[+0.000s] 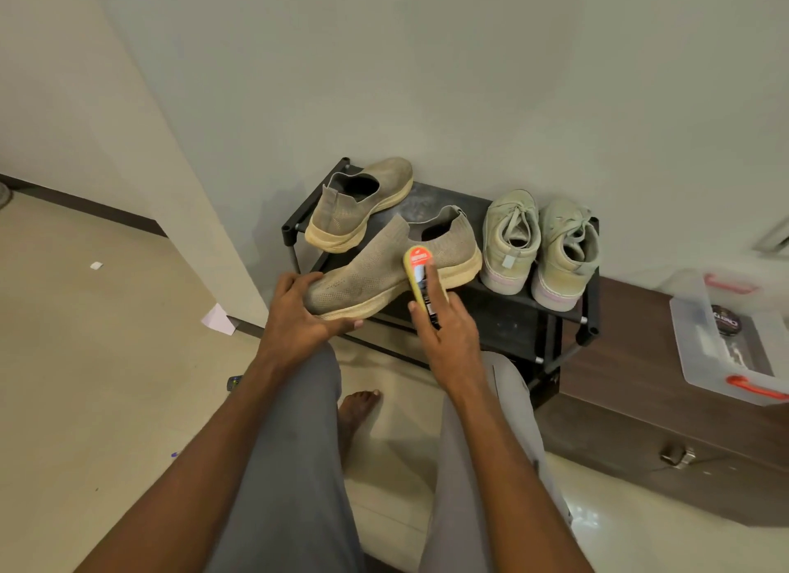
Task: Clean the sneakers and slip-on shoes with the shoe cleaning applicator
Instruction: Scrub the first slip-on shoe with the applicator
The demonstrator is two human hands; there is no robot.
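Left hand (299,312) grips toe of knit slip-on shoe (384,269), fingers curled under sole, shoe lying across front edge of black shoe rack (550,312); second slip-on (358,205) on rack top behind; right hand (444,329) holds shoe cleaning applicator (420,280), forefinger stretched along it, sponge against shoe's side; pale lace-up sneakers (540,248) paired at rack's right end; clear plastic box (726,337) on brown cabinet, far right

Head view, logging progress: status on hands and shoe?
Left hand grips slip-on shoe toe. Right hand presses applicator on its side. Nothing in the way.
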